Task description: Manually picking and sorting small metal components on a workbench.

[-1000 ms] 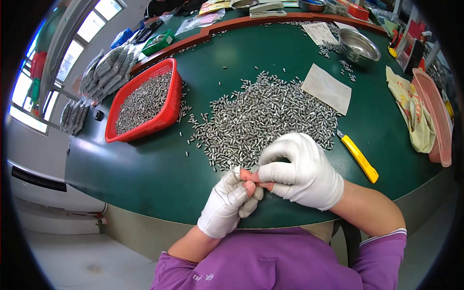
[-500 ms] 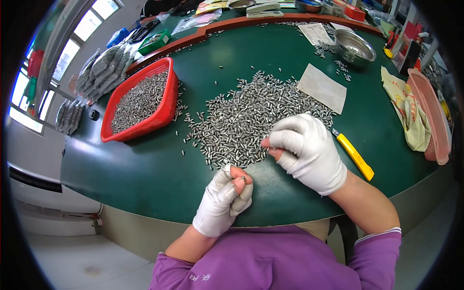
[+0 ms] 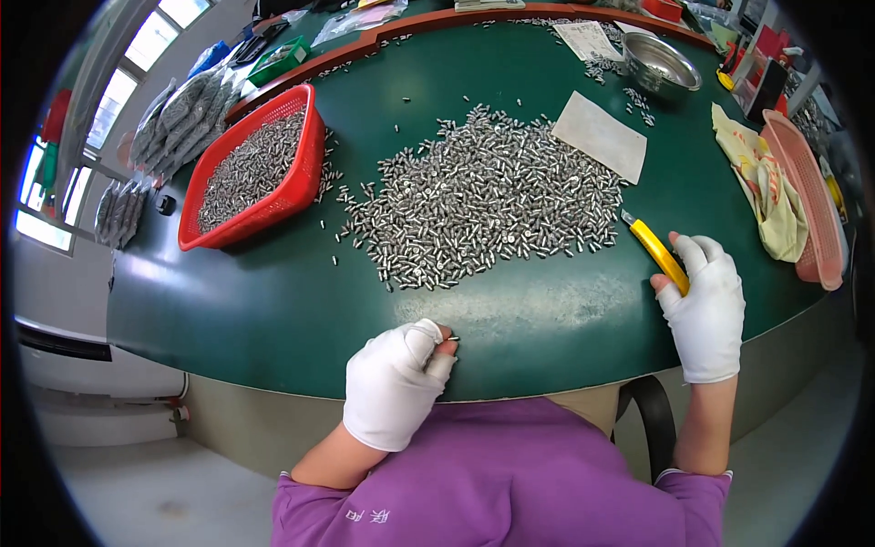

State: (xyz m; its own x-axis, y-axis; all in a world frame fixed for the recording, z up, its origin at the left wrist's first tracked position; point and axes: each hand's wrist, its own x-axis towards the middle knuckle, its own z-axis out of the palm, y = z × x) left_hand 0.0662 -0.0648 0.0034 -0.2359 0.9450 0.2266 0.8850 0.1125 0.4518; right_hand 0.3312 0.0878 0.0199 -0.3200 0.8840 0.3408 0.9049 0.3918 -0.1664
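Observation:
My left hand (image 3: 394, 383), in a white glove with bare fingertips, is closed near the table's front edge. It pinches a small metal pin (image 3: 453, 339) between thumb and forefinger. Over at the right, my right hand (image 3: 706, 310), gloved alike, straddles the handle of a yellow utility knife (image 3: 656, 251) with thumb and fingers. The knife lies on the table, its blade toward the pile; the handle's rear end is hidden under the hand. Between and beyond both hands spreads a big heap of small silvery metal pins (image 3: 492, 196).
A red plastic basket (image 3: 310, 155) full of pins stands left. Behind it are bagged parts (image 3: 187, 123) and a green box (image 3: 278, 59). A white card (image 3: 602, 137) touches the heap. At the far right are a steel bowl (image 3: 661, 66), a yellowish bag (image 3: 766, 187) and a pink basket (image 3: 807, 196).
My right hand has left the heap and moved right onto the knife's handle. The left hand has turned slightly, still pinching a pin. The whole view has shifted a little.

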